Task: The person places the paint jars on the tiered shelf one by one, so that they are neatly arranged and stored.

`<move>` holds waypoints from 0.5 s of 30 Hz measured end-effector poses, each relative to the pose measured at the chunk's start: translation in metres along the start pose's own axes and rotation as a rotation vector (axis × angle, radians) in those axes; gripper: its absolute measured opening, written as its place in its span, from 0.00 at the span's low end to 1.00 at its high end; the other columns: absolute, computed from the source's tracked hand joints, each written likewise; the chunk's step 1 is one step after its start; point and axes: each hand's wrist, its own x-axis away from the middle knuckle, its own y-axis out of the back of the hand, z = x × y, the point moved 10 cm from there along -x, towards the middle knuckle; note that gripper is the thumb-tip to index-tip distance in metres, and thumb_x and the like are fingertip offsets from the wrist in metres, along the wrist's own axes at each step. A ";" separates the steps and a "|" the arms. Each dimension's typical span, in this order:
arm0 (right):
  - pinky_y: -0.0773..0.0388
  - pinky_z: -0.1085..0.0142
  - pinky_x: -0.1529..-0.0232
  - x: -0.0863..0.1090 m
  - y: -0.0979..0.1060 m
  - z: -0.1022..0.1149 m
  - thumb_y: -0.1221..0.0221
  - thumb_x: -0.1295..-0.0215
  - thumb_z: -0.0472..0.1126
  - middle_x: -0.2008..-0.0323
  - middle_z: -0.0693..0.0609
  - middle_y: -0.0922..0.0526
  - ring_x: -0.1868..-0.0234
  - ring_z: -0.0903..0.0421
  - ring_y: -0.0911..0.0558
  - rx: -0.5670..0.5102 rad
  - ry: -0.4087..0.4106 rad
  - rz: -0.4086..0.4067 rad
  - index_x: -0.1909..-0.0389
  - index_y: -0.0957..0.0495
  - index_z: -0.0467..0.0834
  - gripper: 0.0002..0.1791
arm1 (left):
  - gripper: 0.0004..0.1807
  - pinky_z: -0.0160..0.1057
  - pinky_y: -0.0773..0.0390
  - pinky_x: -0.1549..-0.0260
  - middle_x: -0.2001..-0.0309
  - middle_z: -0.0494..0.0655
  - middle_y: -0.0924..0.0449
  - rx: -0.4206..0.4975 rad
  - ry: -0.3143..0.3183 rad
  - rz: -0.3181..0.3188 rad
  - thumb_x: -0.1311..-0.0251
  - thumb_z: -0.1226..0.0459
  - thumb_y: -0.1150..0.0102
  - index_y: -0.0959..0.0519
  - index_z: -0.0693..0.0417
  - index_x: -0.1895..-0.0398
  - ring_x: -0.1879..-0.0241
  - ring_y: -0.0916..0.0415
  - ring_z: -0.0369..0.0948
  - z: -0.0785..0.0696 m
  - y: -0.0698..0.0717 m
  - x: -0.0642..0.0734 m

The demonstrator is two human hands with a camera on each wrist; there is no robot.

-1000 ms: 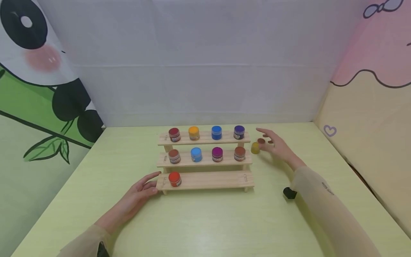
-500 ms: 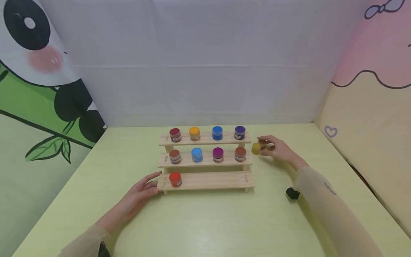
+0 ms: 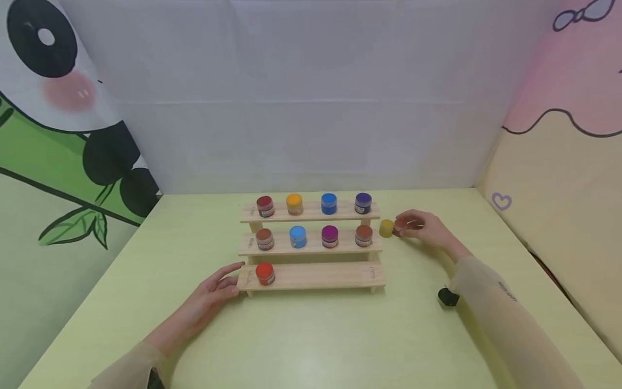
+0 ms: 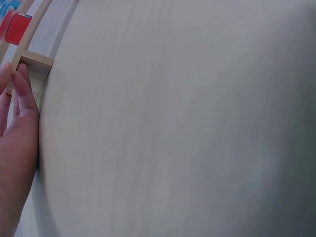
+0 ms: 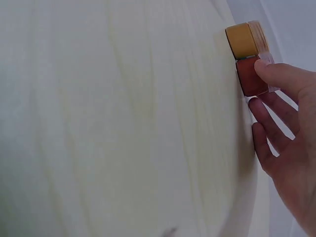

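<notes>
A three-tier wooden rack (image 3: 311,276) bears several small paint jars. My left hand (image 3: 208,302) holds the left end of its lowest tier, thumb and fingers at the board's edge in the left wrist view. Close by on that tier is a red paint jar (image 3: 265,274). Right of the rack, my right hand (image 3: 427,229) pinches a reddish-brown paint jar (image 5: 251,76), thumb across its side. A yellow paint jar (image 5: 242,41) stands right against it, on the side towards the rack. The index finger is partly hidden behind the brown jar.
The top tier holds dark red, orange-yellow, blue (image 3: 329,204) and purple jars. On the middle tier are two brown jars, a light blue jar (image 3: 298,236) and a magenta jar (image 3: 330,236). A pale cloth wall (image 3: 311,135) rises behind the table, with printed panels at both sides.
My right hand's fingers have closed around the brown jar. That jar has shifted towards me, from behind the yellow jar to beside it. My left hand stays at the rack.
</notes>
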 end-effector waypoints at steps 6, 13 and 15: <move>0.25 0.53 0.41 0.000 0.000 0.000 0.34 0.38 0.41 0.45 0.42 0.18 0.45 0.44 0.19 0.015 -0.024 0.002 0.38 0.26 0.43 0.26 | 0.37 0.25 0.29 0.44 0.30 0.53 0.33 -0.003 0.000 -0.012 0.30 0.57 0.45 0.48 0.41 0.22 0.41 0.26 0.30 -0.001 0.001 -0.001; 0.26 0.62 0.47 0.002 -0.002 -0.003 0.34 0.38 0.39 0.46 0.43 0.18 0.49 0.47 0.19 0.059 -0.046 -0.003 0.38 0.25 0.43 0.26 | 0.37 0.24 0.30 0.44 0.30 0.55 0.34 -0.006 -0.019 0.010 0.29 0.57 0.46 0.50 0.42 0.22 0.41 0.27 0.29 -0.003 -0.002 0.003; 0.25 0.61 0.47 0.004 -0.003 -0.003 0.35 0.38 0.39 0.46 0.43 0.18 0.48 0.47 0.19 0.067 -0.052 -0.008 0.39 0.25 0.43 0.25 | 0.37 0.24 0.30 0.44 0.29 0.55 0.34 -0.006 -0.023 0.015 0.29 0.57 0.46 0.50 0.43 0.22 0.41 0.27 0.29 -0.004 -0.002 0.003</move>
